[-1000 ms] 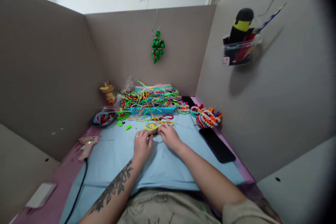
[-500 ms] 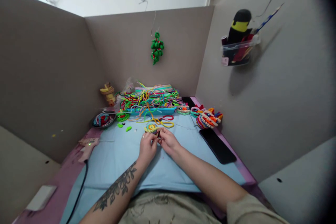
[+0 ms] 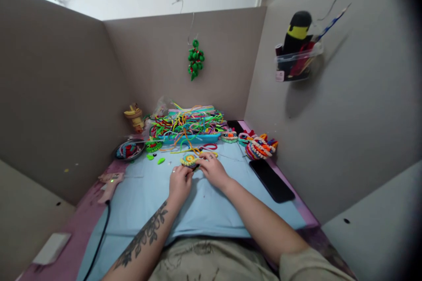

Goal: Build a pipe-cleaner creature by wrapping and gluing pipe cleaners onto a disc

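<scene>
Grey partition walls [image 3: 66, 96] enclosed a pink tabletop covered by a light-blue mat [image 3: 204, 210].

At the lower left lay a white box [image 3: 51, 246] and a black cord [image 3: 99, 237] leading to a pink glue gun [image 3: 110, 182]. Above these stood a bowl [image 3: 129, 149] and a yellow figurine [image 3: 134, 116].

At centre, loose pipe cleaners [image 3: 186, 125] were heaped on a blue tray against the back wall, under a hanging green ornament [image 3: 195, 59]. Just below the heap, a coiled pipe-cleaner disc [image 3: 189, 160] lay on the mat.

The left hand [image 3: 180, 182] and right hand [image 3: 212, 169] were close together, fingertips meeting at the disc's near edge. Whether either pinched it was too small to tell. Half a second before, both hands had been nearer the body, fingertips joined just short of the disc; they had since moved up-frame onto it.

To the right lay finished pipe-cleaner pieces [image 3: 260, 147] and a black phone [image 3: 272, 181], with a clear wall bin [image 3: 296, 59] at the upper right.

Bare mat lay below and to either side of the hands. The heap stood close above them, and the phone lay near the right forearm.
</scene>
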Action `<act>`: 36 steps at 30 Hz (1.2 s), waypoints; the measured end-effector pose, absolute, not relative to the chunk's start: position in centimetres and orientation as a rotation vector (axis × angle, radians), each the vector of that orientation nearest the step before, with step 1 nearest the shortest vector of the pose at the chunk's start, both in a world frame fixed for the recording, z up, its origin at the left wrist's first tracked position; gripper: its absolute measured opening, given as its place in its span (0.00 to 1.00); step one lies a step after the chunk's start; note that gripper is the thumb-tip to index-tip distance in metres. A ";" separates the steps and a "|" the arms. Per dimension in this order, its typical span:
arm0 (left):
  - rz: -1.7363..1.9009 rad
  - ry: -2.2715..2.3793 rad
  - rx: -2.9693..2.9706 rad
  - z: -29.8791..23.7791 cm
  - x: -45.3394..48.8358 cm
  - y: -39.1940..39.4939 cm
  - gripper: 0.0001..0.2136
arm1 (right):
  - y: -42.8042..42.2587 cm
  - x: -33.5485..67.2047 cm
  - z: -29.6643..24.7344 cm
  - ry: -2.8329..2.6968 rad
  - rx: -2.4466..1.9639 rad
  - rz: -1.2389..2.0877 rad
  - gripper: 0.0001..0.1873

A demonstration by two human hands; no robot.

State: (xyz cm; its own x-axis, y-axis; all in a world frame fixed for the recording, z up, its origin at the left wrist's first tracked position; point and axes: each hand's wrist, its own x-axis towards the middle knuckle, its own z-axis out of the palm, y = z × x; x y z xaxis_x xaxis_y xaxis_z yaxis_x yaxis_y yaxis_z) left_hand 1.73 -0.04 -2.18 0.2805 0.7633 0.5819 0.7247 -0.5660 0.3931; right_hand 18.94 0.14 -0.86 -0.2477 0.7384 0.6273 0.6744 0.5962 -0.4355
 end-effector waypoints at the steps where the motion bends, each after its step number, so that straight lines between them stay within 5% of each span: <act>1: 1.171 1.431 2.486 -2.2 1.7 -0.1 0.05 | 0.1 18.9 -0.9 -1.998 -1.128 0.075 0.13; 11: 1.180 1.378 2.409 -2.1 1.8 -0.1 0.05 | 0.3 18.4 -1.3 -1.846 -1.095 0.289 0.07; 24: 1.317 1.283 2.273 -1.9 3.1 -0.7 0.08 | 1.1 15.0 -3.2 -0.837 -0.765 1.581 0.10; 29: 1.291 1.354 2.200 -1.9 2.3 -0.3 0.07 | 1.2 16.8 -2.2 -1.254 -1.002 1.105 0.04; 32: 1.267 1.406 2.185 -2.1 1.9 0.1 0.06 | 1.0 17.9 -1.6 -1.568 -1.090 0.587 0.09; 36: 1.204 1.408 2.308 -2.2 1.8 0.2 0.06 | 0.6 18.2 -1.3 -1.881 -1.071 0.286 0.12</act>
State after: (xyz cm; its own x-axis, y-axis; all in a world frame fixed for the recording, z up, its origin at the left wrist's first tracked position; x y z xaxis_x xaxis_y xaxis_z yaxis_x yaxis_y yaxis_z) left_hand 1.78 0.15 -2.23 0.2228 0.8095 0.5432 0.6622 -0.5346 0.5250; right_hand 18.22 0.58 -1.35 -0.1957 0.7730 0.6035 0.5582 0.5938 -0.5795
